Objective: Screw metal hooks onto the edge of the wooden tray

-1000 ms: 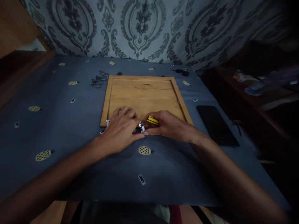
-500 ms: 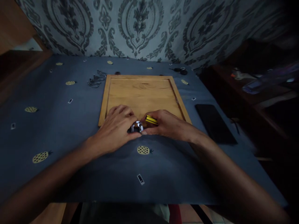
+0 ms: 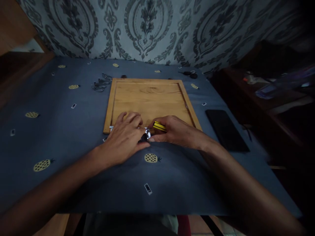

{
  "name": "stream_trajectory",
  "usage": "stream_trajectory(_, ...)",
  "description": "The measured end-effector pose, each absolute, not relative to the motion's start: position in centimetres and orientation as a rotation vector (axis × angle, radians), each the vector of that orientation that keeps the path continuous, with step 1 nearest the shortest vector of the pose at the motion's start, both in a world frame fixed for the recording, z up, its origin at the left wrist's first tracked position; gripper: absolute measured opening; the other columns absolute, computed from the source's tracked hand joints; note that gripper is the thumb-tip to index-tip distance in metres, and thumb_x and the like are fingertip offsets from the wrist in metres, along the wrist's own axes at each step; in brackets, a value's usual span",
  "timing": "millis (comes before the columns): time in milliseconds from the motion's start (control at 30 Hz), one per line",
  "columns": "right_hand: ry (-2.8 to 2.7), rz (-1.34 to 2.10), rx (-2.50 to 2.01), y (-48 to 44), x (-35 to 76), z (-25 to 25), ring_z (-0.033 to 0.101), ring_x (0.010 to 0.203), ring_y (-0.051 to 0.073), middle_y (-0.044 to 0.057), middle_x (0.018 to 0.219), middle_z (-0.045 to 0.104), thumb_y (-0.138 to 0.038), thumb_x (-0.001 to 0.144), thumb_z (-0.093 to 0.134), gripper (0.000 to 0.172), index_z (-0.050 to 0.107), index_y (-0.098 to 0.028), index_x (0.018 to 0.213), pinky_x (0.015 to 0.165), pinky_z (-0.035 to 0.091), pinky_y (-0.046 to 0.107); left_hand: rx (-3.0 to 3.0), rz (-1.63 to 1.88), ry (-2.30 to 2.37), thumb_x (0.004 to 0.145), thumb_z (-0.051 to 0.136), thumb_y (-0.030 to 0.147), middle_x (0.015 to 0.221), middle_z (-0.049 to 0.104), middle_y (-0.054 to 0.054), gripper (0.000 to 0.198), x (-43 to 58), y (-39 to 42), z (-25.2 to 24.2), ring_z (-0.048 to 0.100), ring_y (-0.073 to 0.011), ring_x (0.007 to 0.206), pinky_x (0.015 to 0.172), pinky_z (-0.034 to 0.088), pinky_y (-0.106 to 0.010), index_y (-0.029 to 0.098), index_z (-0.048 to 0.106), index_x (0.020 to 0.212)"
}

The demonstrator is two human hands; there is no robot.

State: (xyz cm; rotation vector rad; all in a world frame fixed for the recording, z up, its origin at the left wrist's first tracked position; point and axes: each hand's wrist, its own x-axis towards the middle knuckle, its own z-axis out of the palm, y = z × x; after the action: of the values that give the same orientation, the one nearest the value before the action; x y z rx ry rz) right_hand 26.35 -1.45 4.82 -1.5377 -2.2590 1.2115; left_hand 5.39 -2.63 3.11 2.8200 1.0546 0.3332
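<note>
A framed wooden board [image 3: 150, 98] lies flat on a blue cloth with pineapple prints. At its near edge my left hand [image 3: 126, 137] is curled over a small shiny metal fitting [image 3: 147, 133] and presses it against the board. My right hand [image 3: 176, 132] is closed on a tool with a yellow and black handle [image 3: 159, 126], its tip pointing at the fitting. A bit of metal [image 3: 111, 128] shows at the board's near left corner beside my left hand.
A black phone [image 3: 226, 129] lies to the right of the board. Several metal brackets [image 3: 100, 83] sit at the board's far left corner. A dark tool [image 3: 190, 74] lies near the patterned wall. A dark shelf with clutter [image 3: 270, 88] stands on the right.
My left hand has shifted a little to the left over the metal fitting and back, and the fitting has turned slightly. My right hand stays on the tool.
</note>
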Motion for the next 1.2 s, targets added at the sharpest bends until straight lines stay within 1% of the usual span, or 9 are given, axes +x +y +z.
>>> stream_trajectory(133,-2.230,1.163,-1.492,-1.5,26.8,4.6,0.053,0.069,0.015,0.000,0.074,0.061,-0.042,0.077,0.074,0.031,0.068,-0.016,0.093,0.061,0.037,0.027,2.849,0.314,1.057,0.087,0.072,0.043,0.116,0.062,-0.015,0.035,5.6,-2.8,3.2,0.049,-0.0348,0.126,0.109,0.037,-0.057,0.013,0.072,0.106)
stream_trajectory(233,-1.971,1.075,-1.459,-1.7,27.0,5.2,0.046,0.060,0.012,-0.003,0.068,0.052,-0.049,0.080,0.072,0.041,0.067,-0.016,0.103,0.053,0.034,0.025,2.847,0.351,1.049,0.087,0.072,0.042,0.119,0.062,-0.015,0.033,5.5,-2.8,3.1,0.048,-0.0350,0.129,0.111,0.035,-0.057,0.014,0.072,0.104)
stream_trajectory(333,-1.598,0.984,-1.321,-2.0,27.0,6.4,0.040,0.051,0.009,-0.004,0.065,0.048,-0.050,0.090,0.061,0.033,0.066,-0.018,0.095,0.045,0.029,0.025,2.844,0.389,1.037,0.086,0.073,0.040,0.121,0.062,-0.016,0.030,5.4,-2.9,2.7,0.047,-0.0352,0.132,0.112,0.033,-0.058,0.014,0.073,0.102)
stream_trajectory(400,-1.453,0.892,-1.145,-2.3,26.9,7.4,0.049,0.057,0.011,-0.001,0.072,0.055,-0.045,0.094,0.058,0.028,0.066,-0.019,0.089,0.051,0.038,0.026,2.838,0.402,1.039,0.085,0.075,0.038,0.119,0.062,-0.016,0.030,5.3,-2.9,2.6,0.047,-0.0352,0.132,0.112,0.033,-0.058,0.013,0.073,0.101)
stream_trajectory(500,-1.486,0.647,-1.061,-3.0,26.5,8.7,0.058,0.077,0.014,0.002,0.085,0.062,-0.043,0.097,0.056,0.027,0.070,-0.021,0.090,0.072,0.047,0.030,2.842,0.417,1.043,0.083,0.077,0.038,0.114,0.063,-0.015,0.031,5.3,-2.8,2.5,0.049,-0.0352,0.128,0.110,0.036,-0.056,0.013,0.074,0.100)
stream_trajectory(600,-1.580,0.507,-1.147,-3.6,25.8,9.3,0.051,0.063,0.011,0.000,0.079,0.056,-0.051,0.099,0.051,0.035,0.072,-0.024,0.096,0.057,0.042,0.027,2.861,0.434,1.036,0.082,0.077,0.040,0.113,0.063,-0.014,0.032,5.2,-2.9,2.4,0.050,-0.0344,0.124,0.108,0.038,-0.055,0.014,0.074,0.100)
stream_trajectory(700,-1.624,0.514,-1.135,-4.0,24.9,8.9,0.049,0.052,0.008,-0.002,0.077,0.053,-0.050,0.098,0.052,0.032,0.069,-0.023,0.101,0.045,0.036,0.025,2.865,0.443,1.046,0.082,0.077,0.040,0.114,0.063,-0.014,0.033,5.2,-2.9,2.3,0.050,-0.0343,0.123,0.108,0.038,-0.055,0.014,0.074,0.102)
stream_trajectory(967,-1.625,0.358,-1.213,-4.1,24.6,6.0,0.058,0.057,0.011,-0.002,0.071,0.057,-0.049,0.098,0.052,0.029,0.060,-0.023,0.089,0.052,0.045,0.026,2.884,0.441,1.073,0.082,0.077,0.041,0.115,0.063,-0.015,0.032,5.3,-3.0,2.3,0.050,-0.0350,0.125,0.107,0.040,-0.056,0.015,0.075,0.102)
stream_trajectory(1200,-1.675,0.397,-1.214,-4.2,24.5,5.8,0.055,0.054,0.010,-0.003,0.067,0.055,-0.046,0.099,0.052,0.028,0.057,-0.022,0.085,0.051,0.043,0.025,2.852,0.418,1.081,0.083,0.076,0.040,0.116,0.064,-0.016,0.032,5.4,-3.0,2.3,0.049,-0.0353,0.127,0.110,0.037,-0.057,0.014,0.075,0.102)
